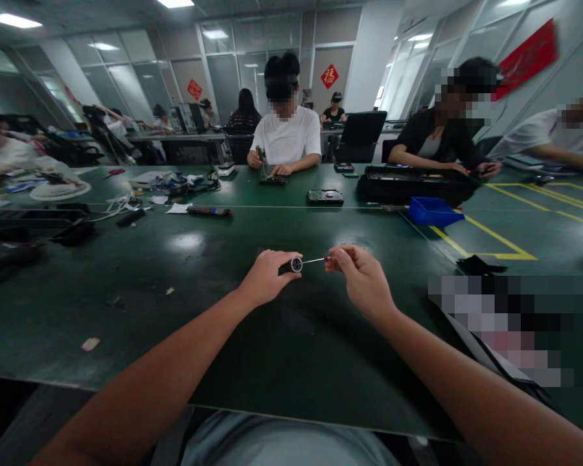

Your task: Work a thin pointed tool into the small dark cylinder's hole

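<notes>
My left hand (265, 277) is closed round a small black part with a round, silver-rimmed end (296, 265); its kind I cannot make out, and my fingers hide much of it. In my right hand (362, 275) a screwdriver (315, 260) is pinched by its reddish handle. The thin metal shaft points left, and its tip meets or lies just beside the silver rim; which of the two I cannot tell. Both hands are just above the green table (291, 362), in front of me.
Across the table a person in a white shirt (286, 136) works with a screwdriver. A hard drive (325, 196), a long black housing (415, 184), a blue bin (434, 211) and a dark tool (208, 211) lie beyond my hands. Cables and a white fan guard (61, 189) are at left.
</notes>
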{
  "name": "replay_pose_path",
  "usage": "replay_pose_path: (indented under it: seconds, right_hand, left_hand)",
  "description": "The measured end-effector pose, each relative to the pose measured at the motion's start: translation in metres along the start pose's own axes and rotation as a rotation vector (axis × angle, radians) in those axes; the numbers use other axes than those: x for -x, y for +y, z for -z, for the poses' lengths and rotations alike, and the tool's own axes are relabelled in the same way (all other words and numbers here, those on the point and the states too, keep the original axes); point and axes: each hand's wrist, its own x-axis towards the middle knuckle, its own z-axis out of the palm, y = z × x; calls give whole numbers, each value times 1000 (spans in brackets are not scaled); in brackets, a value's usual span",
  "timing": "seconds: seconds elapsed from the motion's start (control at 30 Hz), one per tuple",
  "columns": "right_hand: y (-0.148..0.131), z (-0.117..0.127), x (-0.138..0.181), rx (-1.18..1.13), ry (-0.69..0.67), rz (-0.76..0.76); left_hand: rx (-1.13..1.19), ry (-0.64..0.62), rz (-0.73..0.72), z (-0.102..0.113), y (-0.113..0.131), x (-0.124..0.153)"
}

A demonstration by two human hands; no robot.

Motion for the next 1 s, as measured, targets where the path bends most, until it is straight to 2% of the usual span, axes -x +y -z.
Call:
replay_pose_path:
  seconds: [0.2, 0.37, 0.53, 1.0]
  right_hand:
    - [10, -2, -5, -242, 45, -122]
    - [10, 3, -10, -241, 24, -177]
    - [12, 4, -8, -152, 115, -76]
    - [-7, 3, 5, 231, 52, 161]
  left_hand:
    - [1, -5, -6, 1, -1, 0]
    - [17, -7, -21, 0, 2, 0]
    - [4, -32, 4, 1, 4, 0]
    - [-29, -40, -10, -1, 4, 1]
